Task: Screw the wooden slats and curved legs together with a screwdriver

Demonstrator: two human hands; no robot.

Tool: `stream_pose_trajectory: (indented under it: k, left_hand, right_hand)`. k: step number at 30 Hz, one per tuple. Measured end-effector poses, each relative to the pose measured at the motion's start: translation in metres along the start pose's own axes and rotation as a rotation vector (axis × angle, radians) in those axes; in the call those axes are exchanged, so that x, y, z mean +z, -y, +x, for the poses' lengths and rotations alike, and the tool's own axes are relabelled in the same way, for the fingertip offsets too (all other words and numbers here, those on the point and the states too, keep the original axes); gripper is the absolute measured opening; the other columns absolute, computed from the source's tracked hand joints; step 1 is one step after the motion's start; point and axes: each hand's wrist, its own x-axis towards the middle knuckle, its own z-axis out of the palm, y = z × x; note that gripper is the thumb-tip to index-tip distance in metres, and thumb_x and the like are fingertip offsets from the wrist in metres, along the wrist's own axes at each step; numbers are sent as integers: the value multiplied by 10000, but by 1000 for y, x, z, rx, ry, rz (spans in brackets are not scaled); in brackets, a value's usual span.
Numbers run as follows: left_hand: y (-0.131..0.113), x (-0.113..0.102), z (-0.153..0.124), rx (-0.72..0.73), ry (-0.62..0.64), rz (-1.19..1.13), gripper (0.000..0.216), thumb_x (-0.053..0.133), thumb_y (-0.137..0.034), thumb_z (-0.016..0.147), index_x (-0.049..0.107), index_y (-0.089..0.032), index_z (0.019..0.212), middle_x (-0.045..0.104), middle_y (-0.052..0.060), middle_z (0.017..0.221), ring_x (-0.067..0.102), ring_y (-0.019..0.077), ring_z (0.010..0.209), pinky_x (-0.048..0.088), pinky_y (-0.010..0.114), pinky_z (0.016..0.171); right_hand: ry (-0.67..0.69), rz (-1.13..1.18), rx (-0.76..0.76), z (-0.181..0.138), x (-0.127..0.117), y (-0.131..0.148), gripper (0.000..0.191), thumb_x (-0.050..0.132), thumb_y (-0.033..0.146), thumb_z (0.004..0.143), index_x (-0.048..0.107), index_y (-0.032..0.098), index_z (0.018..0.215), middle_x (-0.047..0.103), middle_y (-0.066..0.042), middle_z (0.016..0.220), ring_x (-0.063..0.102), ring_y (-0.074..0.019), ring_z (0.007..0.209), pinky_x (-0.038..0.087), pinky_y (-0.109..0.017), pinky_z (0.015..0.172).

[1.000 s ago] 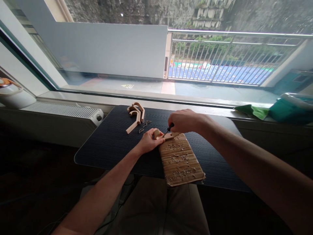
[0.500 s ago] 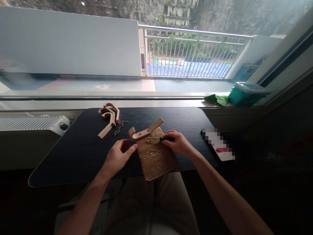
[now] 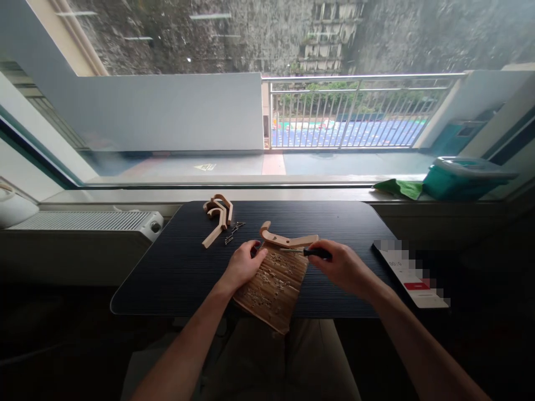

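The right hand [image 3: 336, 262] grips the screwdriver [image 3: 317, 253]; the left hand [image 3: 243, 264] touches the cardboard [image 3: 271, 284], grip unclear. The wooden hook [image 3: 281, 240] lies along its far end. Positioning seems in hand; driving would need the hook steadied

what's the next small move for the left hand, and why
Probably move the left hand onto the wooden hook to steady it: that hand is at the cardboard's edge, while the screwdriver in the right hand points sideways, its tip out of the hook's holes.
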Motion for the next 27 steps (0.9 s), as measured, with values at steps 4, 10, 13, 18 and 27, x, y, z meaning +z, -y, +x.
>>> stream_pose_trajectory:
  k: [4, 10, 13, 18, 27]
  left_hand:
    - [-3, -5, -9, -7, 16, 38, 467, 556, -481, 761, 608, -155, 1091, 661, 119, 1020, 627, 247, 899, 463, 320, 787]
    - [-11, 0, -25, 33, -4, 190, 505, 514, -562, 767, 589, -177, 1084, 620, 121, 1040, 606, 266, 971, 443, 318, 810]
    - [-9, 5, -29, 8, -23, 186, 499, 509, -551, 775, 581, -168, 1087, 604, 123, 1025, 596, 273, 979, 437, 339, 825]
    - [-8, -2, -12, 32, -136, -46, 692, 637, -426, 705, 410, -156, 1300, 513, 146, 1219, 571, 238, 976, 461, 342, 804]
    - [-10, -12, 39, 267, 162, -264, 425, 561, -174, 711, 508, -172, 1132, 608, 54, 1041, 590, 161, 909, 461, 271, 784]
  right_hand:
    - [-185, -41, -25, 15, -12, -4, 259, 523, 387, 789, 652, 211, 929, 616, -56, 967, 591, -173, 787, 455, -307, 728]
    - [-104, -76, 53, 41, 3, -14, 293, 494, 407, 797, 637, 206, 956, 632, -74, 1023, 601, -202, 859, 450, -314, 735]
    - [-21, -77, 56, 39, 10, -9, 280, 491, 393, 801, 635, 214, 960, 675, -53, 865, 608, -206, 807, 442, -309, 699]
    - [-41, -98, -4, 30, 10, -3, 265, 499, 370, 790, 653, 208, 932, 682, -64, 883, 610, -215, 810, 434, -316, 706]
    - [39, -55, 66, 41, 4, -6, 338, 457, 371, 794, 672, 173, 963, 666, -41, 669, 600, -186, 632, 423, -281, 590]
